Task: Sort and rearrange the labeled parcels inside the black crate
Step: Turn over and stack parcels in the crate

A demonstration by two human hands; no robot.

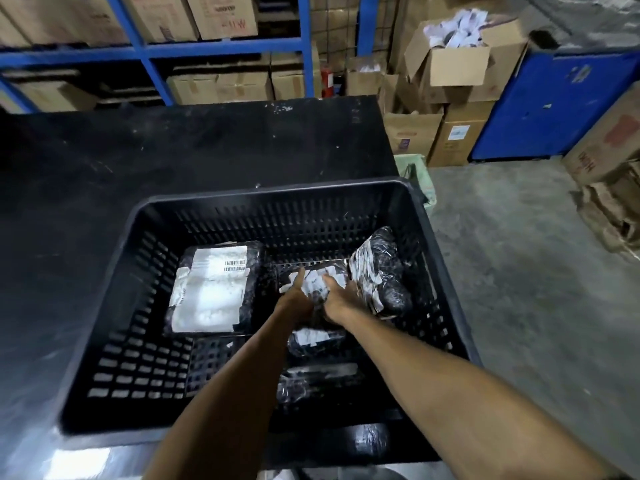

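Head view: with left hand (294, 301) and right hand (341, 301) clamped on small parcel (317, 287) mid black crate (277, 197), lift squarely, label up, clear of bulky parcel (381, 271) alongside.

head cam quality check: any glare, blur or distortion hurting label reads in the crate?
Head view: wide-angle bends the black crate rim; glare whitens the big-label parcel, only its barcode stays legible; the parcel between left hand and right hand is motion-smeared; the table glares near-left.
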